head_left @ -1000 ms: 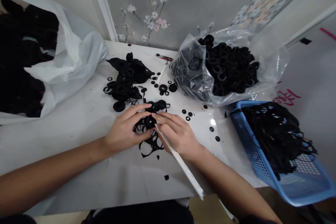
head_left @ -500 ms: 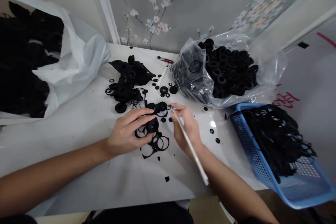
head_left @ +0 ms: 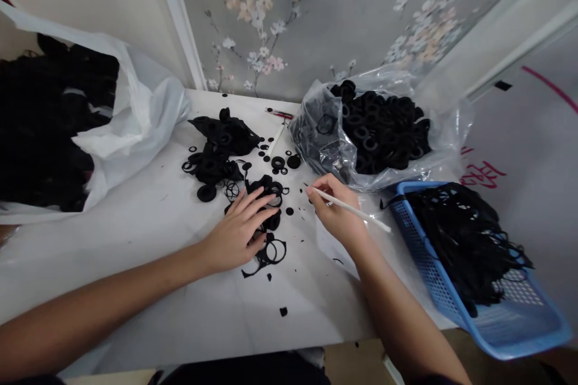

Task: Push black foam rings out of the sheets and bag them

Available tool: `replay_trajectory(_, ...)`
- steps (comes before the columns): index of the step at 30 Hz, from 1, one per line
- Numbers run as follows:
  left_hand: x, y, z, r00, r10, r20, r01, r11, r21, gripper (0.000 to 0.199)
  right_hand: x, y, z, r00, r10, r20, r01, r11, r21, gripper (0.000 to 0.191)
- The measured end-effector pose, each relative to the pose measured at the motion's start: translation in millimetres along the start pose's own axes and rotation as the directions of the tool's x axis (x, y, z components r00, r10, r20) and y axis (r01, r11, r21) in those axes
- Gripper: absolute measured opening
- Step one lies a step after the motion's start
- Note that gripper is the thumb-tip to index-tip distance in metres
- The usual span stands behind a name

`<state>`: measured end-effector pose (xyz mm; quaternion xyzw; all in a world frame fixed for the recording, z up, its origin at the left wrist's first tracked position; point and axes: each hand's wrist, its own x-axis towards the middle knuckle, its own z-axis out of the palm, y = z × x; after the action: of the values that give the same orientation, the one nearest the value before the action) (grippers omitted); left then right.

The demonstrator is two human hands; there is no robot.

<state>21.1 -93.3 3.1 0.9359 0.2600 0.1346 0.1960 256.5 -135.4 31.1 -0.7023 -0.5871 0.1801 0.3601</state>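
Note:
My left hand (head_left: pixel 238 230) lies spread over a small heap of black rings and cut sheet scraps, its fingers stretched across them. Below its fingertips, a thin black ring-shaped offcut (head_left: pixel 274 250) sticks out of the heap; the pieces under the palm are hidden. Just right of the heap, my right hand (head_left: pixel 336 207) is closed around a thin white stick (head_left: pixel 356 212) with a dark pointed tip. Small black discs (head_left: pixel 289 212) and crumbs lie between the two hands. Further back are more black scraps and rings (head_left: pixel 217 165) in a clump.
A clear bag (head_left: pixel 316 153) full of black rings stands at the back right. Beside it, a blue basket (head_left: pixel 433 264) with black strips overhangs the front edge. On the left is a white sack (head_left: pixel 153 108) of black material. A red-handled tool (head_left: pixel 280 113) lies at the back.
My left hand has gone from gripping a black ring to lying spread on the heap. My right hand has moved right, and the stick's rear end has swung up to the right.

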Motion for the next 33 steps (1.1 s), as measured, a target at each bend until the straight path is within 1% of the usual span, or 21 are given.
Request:
replay_trajectory(3,0.8,-0.3,-4.2,0.999,-0.041,-0.005,0.041,0.999,-0.027,0.041,0.3,1.1,-1.4,0.998,0.023,0.063,-0.028,0.996,0.084,0.013)
replay_trajectory(5,2.2,-1.6,-6.2,0.997,-0.074,0.003,0.074,0.996,-0.048,0.035,-0.2,0.7,-1.5,0.995,0.016,0.096,-0.033,0.982,0.185,0.014)
replay_trajectory(7,3.7,-3.6,-7.2,0.996,-0.092,-0.005,0.092,0.994,-0.062,0.029,-1.0,-1.6,-0.8,0.99,0.009,0.141,-0.052,0.949,0.31,0.018)
replay_trajectory(9,4.7,-5.0,-7.8,0.993,-0.1,-0.061,0.097,0.994,-0.054,0.027,-2.1,-5.1,0.2,0.983,0.003,0.183,-0.08,0.905,0.419,0.024)
replay_trajectory(11,5.5,-5.1,-8.5,0.987,-0.084,-0.134,0.084,0.996,-0.007,0.023,-3.0,-8.1,1.2,0.982,-0.006,0.19,-0.083,0.887,0.455,0.026)
replay_trajectory(12,5.8,-4.6,-8.8,0.985,-0.067,-0.156,0.073,0.997,0.029,0.021,-3.4,-9.0,1.7,0.983,-0.013,0.181,-0.07,0.893,0.444,0.025)
replay_trajectory(14,6.6,-3.0,-8.7,0.987,-0.034,-0.159,0.05,0.994,0.098,0.023,-3.9,-9.2,2.6,0.985,-0.051,0.164,-0.016,0.923,0.385,0.022)
replay_trajectory(16,7.7,-1.6,-7.8,0.99,-0.036,-0.133,0.054,0.99,0.132,0.024,-4.5,-8.5,4.3,0.973,-0.134,0.189,0.069,0.946,0.317,0.024)
replay_trajectory(17,8.5,-1.1,-7.3,0.992,-0.051,-0.118,0.066,0.989,0.131,0.024,-5.2,-8.1,5.7,0.959,-0.186,0.215,0.121,0.952,0.282,0.024)
replay_trajectory(19,10.4,-1.1,-7.0,0.992,-0.1,-0.074,0.107,0.99,0.094,0.025,-7.4,-7.8,10.8,0.92,-0.28,0.274,0.227,0.951,0.21,0.021)
replay_trajectory(20,11.6,-1.4,-7.3,0.991,-0.13,-0.043,0.132,0.99,0.057,0.024,-9.0,-7.8,14.5,0.901,-0.316,0.298,0.275,0.946,0.173,0.024)
replay_trajectory(23,16.1,-3.3,-10.5,0.975,-0.217,0.042,0.219,0.973,-0.077,0.021,-14.6,-7.3,29.2,0.858,-0.391,0.333,0.394,0.917,0.062,0.044)
replay_trajectory(24,17.6,-4.0,-11.9,0.97,-0.237,0.059,0.243,0.963,-0.116,0.019,-16.3,-6.9,34.3,0.849,-0.406,0.337,0.422,0.906,0.03,0.048)
replay_trajectory(26,20.3,-5.5,-14.2,0.961,-0.265,0.075,0.274,0.946,-0.173,0.015,-18.8,-6.0,43.2,0.847,-0.417,0.33,0.444,0.896,-0.006,0.05)
replay_trajectory(28,21.9,-6.6,-15.3,0.956,-0.282,0.084,0.294,0.932,-0.215,0.012,-20.2,-5.8,49.3,0.857,-0.41,0.311,0.436,0.9,-0.014,0.048)
replay_trajectory(30,22.5,-7.1,-15.3,0.954,-0.288,0.086,0.301,0.923,-0.241,0.011,-20.8,-6.8,52.7,0.862,-0.412,0.297,0.436,0.9,-0.017,0.048)
replay_trajectory(33,22.4,-6.6,-15.6,0.954,-0.29,0.075,0.299,0.913,-0.279,0.014,-20.8,-10.1,52.8,0.864,-0.418,0.282,0.432,0.902,0.015,0.04)
